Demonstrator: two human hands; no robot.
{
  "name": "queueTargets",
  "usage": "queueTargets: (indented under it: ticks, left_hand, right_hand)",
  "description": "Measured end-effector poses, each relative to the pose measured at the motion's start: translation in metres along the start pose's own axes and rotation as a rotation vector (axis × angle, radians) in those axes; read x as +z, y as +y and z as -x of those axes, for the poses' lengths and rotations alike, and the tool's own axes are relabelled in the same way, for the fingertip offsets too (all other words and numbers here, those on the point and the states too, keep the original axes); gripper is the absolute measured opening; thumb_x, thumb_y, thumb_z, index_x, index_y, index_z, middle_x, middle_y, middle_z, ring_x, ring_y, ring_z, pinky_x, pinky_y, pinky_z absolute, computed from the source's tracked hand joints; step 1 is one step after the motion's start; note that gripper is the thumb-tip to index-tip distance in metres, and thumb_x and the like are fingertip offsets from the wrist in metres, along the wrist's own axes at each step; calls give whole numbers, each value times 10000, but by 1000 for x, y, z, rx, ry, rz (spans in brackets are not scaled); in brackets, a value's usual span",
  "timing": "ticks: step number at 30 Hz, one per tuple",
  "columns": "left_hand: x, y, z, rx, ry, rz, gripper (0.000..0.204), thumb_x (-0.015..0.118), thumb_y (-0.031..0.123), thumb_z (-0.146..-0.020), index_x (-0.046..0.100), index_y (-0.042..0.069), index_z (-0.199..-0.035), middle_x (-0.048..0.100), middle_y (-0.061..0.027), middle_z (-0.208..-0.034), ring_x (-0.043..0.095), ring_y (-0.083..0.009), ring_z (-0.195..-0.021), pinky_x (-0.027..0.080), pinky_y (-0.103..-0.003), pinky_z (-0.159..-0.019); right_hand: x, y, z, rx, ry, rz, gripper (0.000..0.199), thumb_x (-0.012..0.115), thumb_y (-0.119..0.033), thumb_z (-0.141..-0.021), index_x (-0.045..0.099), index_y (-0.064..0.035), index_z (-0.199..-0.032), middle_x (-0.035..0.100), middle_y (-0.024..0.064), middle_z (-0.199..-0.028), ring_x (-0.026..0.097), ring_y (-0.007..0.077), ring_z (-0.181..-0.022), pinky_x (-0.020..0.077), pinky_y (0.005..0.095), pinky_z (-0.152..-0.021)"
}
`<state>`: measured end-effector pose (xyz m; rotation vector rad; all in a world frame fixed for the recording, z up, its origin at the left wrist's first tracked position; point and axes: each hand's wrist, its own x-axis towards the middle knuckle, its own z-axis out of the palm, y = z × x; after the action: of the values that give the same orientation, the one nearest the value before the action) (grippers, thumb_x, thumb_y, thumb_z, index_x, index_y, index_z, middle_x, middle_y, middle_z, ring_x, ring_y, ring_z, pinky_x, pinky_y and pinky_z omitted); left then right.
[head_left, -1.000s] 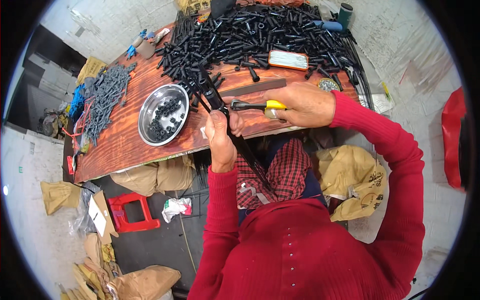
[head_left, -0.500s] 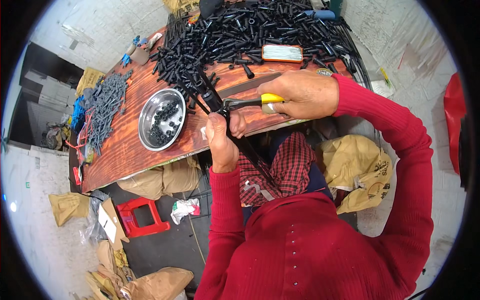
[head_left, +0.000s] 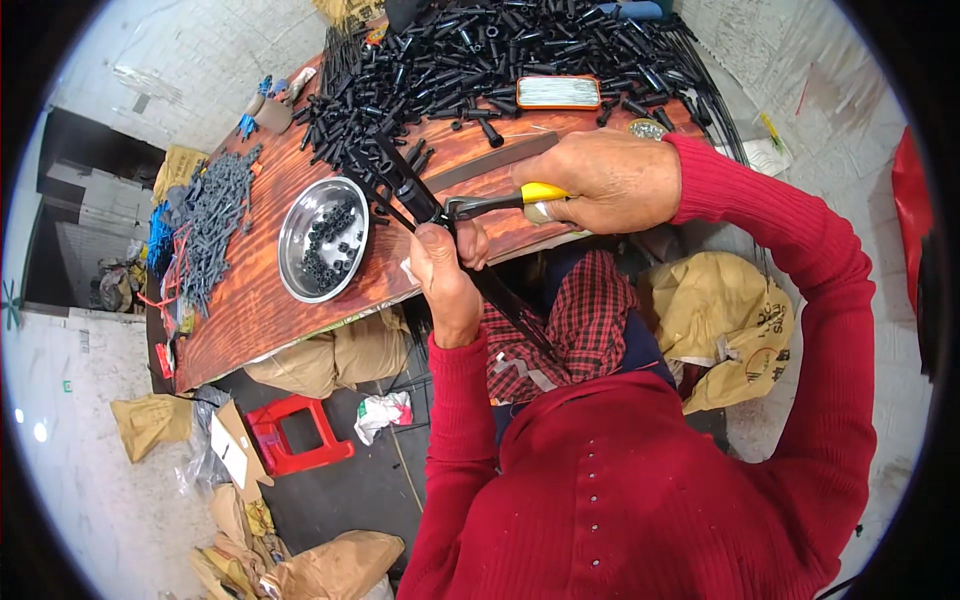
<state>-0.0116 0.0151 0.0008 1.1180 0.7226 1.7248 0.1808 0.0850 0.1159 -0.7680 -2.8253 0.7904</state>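
The left hand (head_left: 447, 275) is closed around a long black plastic strip (head_left: 470, 265). The strip slants from the wooden surface (head_left: 250, 300) down toward the person's lap. The thumb is on top of the strip, near the edge of the surface.

The right hand (head_left: 600, 180) is wrapped tight around the yellow handles of a pair of pliers (head_left: 490, 203). The metal tip of the pliers points left and meets the black strip just above the left thumb. I cannot tell how far the tip is open.

Just left of the hands sits a round metal bowl (head_left: 322, 240) with small black pieces in it. Behind the hands lies a big pile of black plastic tubes (head_left: 480, 60), spread over the far part of the surface. A flat orange tin (head_left: 558, 92) rests in that pile. A heap of grey pieces (head_left: 215, 205) lies at the left end of the surface.

Below the surface, on the floor, stands a small red stool (head_left: 295, 435). Brown sacks (head_left: 720, 320) lie near the person's right side.
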Motion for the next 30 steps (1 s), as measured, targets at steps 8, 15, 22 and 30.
queueTargets:
  ticks: [8, 15, 22, 30]
  left_hand:
    - [15, -2, 4, 57, 56, -148, 417, 415, 480, -1010, 345, 94, -866, 315, 17, -616, 341, -84, -527, 275, -233, -470]
    - [21, -3, 9, 108, 223, -266, 489, 409, 479, -1013, 443, 5, -1128, 318, 28, -622, 345, -67, -531, 266, -222, -461]
    - [-3, 0, 3, 20, 126, -27, 502, 406, 491, -1009, 454, 10, -1144, 336, 16, -637, 347, -81, -545, 270, -216, -476]
    - [-8, 0, 2, -33, 17, 153, 575, 374, 514, -1008, 451, -19, -1211, 352, 9, -649, 329, -83, -549, 267, -219, -477]
  right_hand:
    - [7, 4, 8, 40, 9, 17, 232, 602, -139, -874, 586, -16, -1070, 639, 230, -911, 617, 413, -913, 488, 474, -762]
    - [21, -10, 6, 75, 93, 68, 166, 620, -121, -831, 577, -28, -962, 634, 204, -792, 626, 417, -800, 481, 502, -676]
    - [47, 4, -6, -42, 191, -160, 164, 597, -143, -868, 570, -3, -951, 619, 172, -739, 634, 337, -686, 480, 437, -611]
    - [33, 0, -2, 131, -46, -568, 196, 518, -197, -953, 579, -11, -970, 582, 37, -707, 573, 112, -584, 483, 264, -538]
